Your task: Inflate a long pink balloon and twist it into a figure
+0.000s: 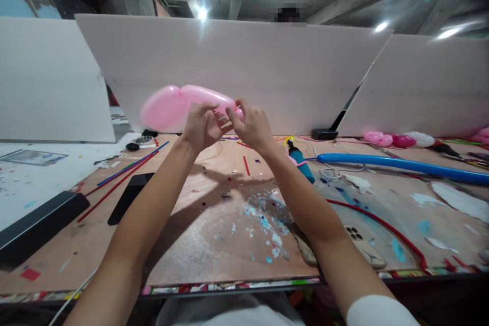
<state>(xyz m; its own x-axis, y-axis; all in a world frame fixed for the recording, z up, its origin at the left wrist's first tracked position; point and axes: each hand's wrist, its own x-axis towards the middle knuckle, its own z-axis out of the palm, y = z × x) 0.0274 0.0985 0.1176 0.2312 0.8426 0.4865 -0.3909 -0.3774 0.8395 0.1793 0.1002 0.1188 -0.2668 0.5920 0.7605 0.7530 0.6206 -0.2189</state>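
Note:
A pink twisting balloon is held up above the table between my two hands. It has a twist near its middle, and its left part is blurred. My left hand curls its fingers around the underside near the right end. My right hand pinches that end with thumb and fingers, where a small bubble bulges out. Some fingertips are hidden behind the balloon and the other hand.
White boards stand behind the wooden table. On it lie a blue hand pump, a long blue balloon, a red balloon, a phone, thin balloons and black objects at left. Part of a person's head shows beyond.

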